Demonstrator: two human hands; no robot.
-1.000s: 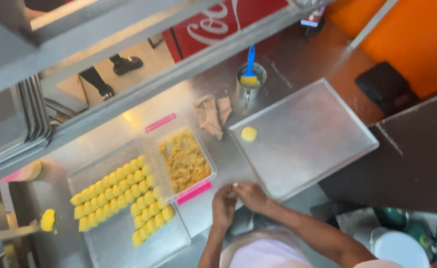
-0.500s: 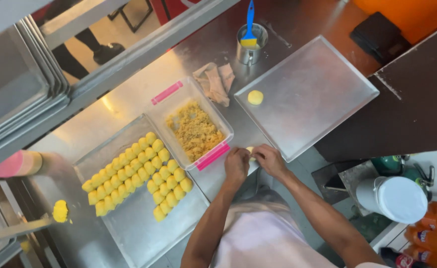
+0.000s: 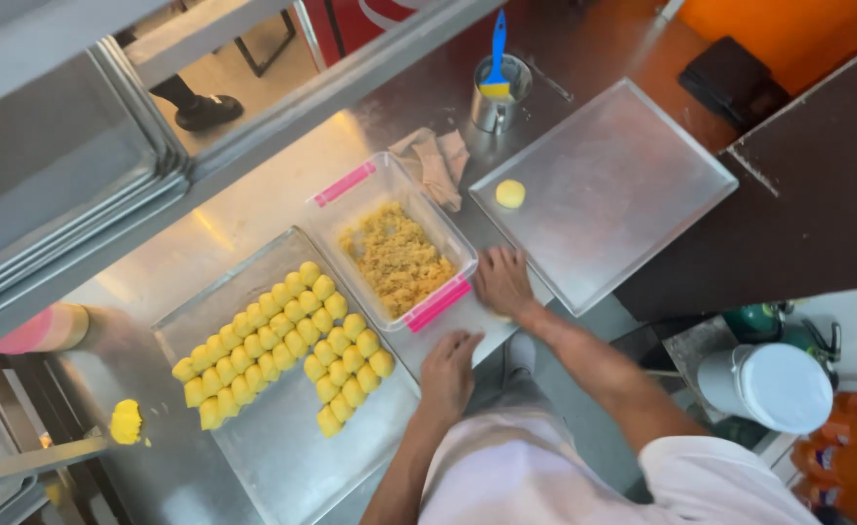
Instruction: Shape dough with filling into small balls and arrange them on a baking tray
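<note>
- left hand [image 3: 448,374] palm-down on steel counter [image 3: 224,233], fingers flat, holding nothing, beside tray of yellow dough balls [image 3: 283,345]
- right hand [image 3: 502,280] fingers spread, empty, between filling tub [image 3: 394,243] and baking tray [image 3: 633,194]
- one dough ball [image 3: 510,193] on baking tray

A metal cup [image 3: 495,105] holding a blue brush [image 3: 496,60] stands beside a crumpled cloth [image 3: 436,163]. A white lidded bucket [image 3: 767,386] sits below the bench [image 3: 205,243].

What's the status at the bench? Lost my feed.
Left hand flat by the tray of yellow dough balls. Right hand pressing on counter beside filling container. One ball on second tray.
</note>
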